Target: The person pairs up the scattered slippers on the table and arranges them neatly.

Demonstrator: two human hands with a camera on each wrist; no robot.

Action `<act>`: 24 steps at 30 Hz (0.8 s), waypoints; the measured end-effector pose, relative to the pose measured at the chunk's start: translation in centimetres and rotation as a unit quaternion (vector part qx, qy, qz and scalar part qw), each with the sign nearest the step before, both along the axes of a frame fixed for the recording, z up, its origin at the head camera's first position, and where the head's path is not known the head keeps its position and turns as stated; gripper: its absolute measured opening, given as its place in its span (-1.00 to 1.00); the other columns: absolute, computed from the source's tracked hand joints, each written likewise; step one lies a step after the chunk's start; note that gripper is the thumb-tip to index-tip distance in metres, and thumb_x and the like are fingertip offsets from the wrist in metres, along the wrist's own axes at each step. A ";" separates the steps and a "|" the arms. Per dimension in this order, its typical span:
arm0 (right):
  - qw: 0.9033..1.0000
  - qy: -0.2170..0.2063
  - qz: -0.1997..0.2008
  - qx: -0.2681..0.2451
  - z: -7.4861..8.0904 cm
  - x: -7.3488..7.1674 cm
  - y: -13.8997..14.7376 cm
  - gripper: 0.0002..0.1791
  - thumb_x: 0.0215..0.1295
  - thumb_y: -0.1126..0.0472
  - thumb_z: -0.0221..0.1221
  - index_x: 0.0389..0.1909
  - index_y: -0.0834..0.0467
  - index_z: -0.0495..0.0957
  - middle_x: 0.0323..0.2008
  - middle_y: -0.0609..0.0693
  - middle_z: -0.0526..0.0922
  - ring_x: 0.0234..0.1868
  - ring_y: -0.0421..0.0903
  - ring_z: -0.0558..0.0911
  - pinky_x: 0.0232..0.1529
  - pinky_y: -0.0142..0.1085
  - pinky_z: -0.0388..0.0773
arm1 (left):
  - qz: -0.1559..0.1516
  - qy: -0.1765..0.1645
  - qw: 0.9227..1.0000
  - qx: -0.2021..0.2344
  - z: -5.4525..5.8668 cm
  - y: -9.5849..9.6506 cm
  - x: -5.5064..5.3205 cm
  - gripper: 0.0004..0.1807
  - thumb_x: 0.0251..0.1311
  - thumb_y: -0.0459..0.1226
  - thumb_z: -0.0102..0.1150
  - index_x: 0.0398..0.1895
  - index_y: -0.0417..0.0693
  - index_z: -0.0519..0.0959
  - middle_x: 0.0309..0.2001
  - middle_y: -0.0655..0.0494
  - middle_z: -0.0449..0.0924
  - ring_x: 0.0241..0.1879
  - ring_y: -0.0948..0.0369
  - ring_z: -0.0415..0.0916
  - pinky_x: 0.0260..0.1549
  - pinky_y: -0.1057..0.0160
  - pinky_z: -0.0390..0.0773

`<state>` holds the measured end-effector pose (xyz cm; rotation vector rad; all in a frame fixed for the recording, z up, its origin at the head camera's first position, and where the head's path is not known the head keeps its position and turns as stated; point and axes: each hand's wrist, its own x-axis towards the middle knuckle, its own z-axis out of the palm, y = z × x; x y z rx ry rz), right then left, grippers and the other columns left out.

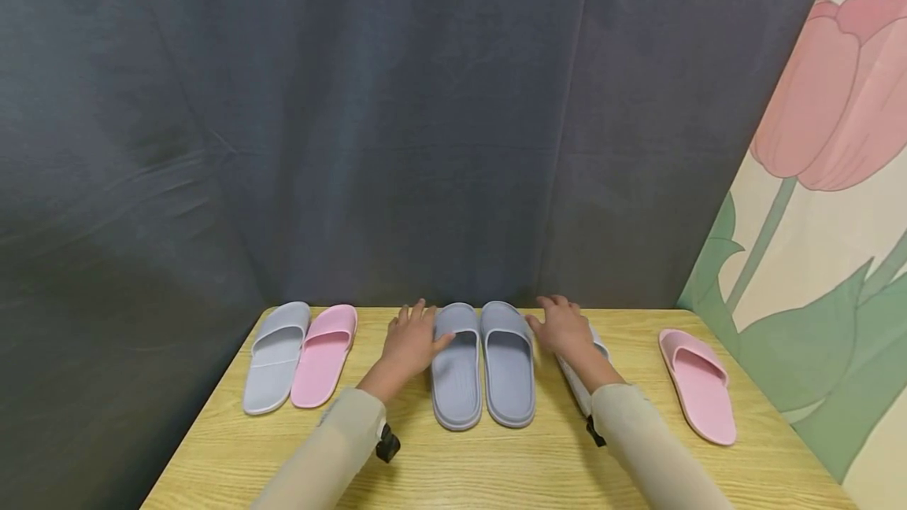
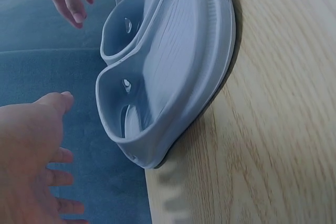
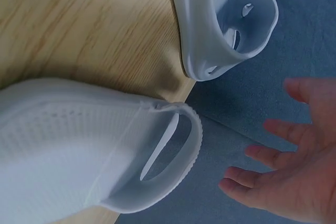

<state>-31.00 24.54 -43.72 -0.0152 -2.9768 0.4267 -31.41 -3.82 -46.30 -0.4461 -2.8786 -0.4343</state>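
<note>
Two grey-blue slippers, a left one [image 1: 456, 384] and a right one [image 1: 510, 388], stand side by side on the wooden table. Beside the left slipper hovers my left hand [image 1: 409, 343], fingers spread; the left wrist view shows its thumb [image 2: 62, 102] apart from the slipper's strap. My right hand [image 1: 564, 330] is to the right of the pair, also with spread fingers and holding nothing. Partly hidden beneath that hand and forearm lies a light grey slipper [image 1: 575, 386]; the right wrist view shows the hand [image 3: 299, 161] clear of its strap [image 3: 176, 179].
At the table's left are another light grey slipper [image 1: 272, 375] and a pink slipper [image 1: 320, 368], close together. A second pink slipper [image 1: 708, 404] lies angled at the right. Behind the table [image 1: 453, 478] hangs a dark curtain [image 1: 425, 124]; a tulip-painted wall [image 1: 836, 258] flanks the right.
</note>
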 end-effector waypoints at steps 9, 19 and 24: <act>1.000 0.001 0.000 0.010 0.1 0.2 1.0 -0.37 0.46 -0.06 0.10 0.38 0.25 0.39 0.36 0.39 0.34 0.33 0.47 0.33 0.17 0.33 0.37 | 0.005 -0.010 1.000 -0.007 0.0 -0.9 -0.1 -0.21 0.36 0.20 0.09 0.44 -0.15 0.37 0.49 -0.20 0.23 0.45 -0.30 0.14 0.34 -0.27 0.23; 1.000 0.002 -0.003 0.008 0.0 0.4 1.7 -0.37 0.46 -0.03 0.10 0.37 0.29 0.39 0.36 0.42 0.33 0.33 0.50 0.32 0.19 0.35 0.34 | 0.007 -0.007 1.000 -0.009 -0.2 -2.0 -0.2 -0.23 0.36 0.17 0.12 0.44 -0.15 0.37 0.48 -0.21 0.24 0.45 -0.30 0.14 0.33 -0.28 0.24; 1.000 0.001 -0.004 0.006 -0.2 0.4 2.2 -0.36 0.46 -0.04 0.10 0.38 0.30 0.38 0.36 0.44 0.32 0.33 0.50 0.30 0.19 0.37 0.33 | 0.009 -0.009 1.000 -0.001 -0.2 -2.7 -0.2 -0.23 0.36 0.16 0.13 0.44 -0.17 0.36 0.49 -0.22 0.22 0.46 -0.31 0.12 0.34 -0.28 0.22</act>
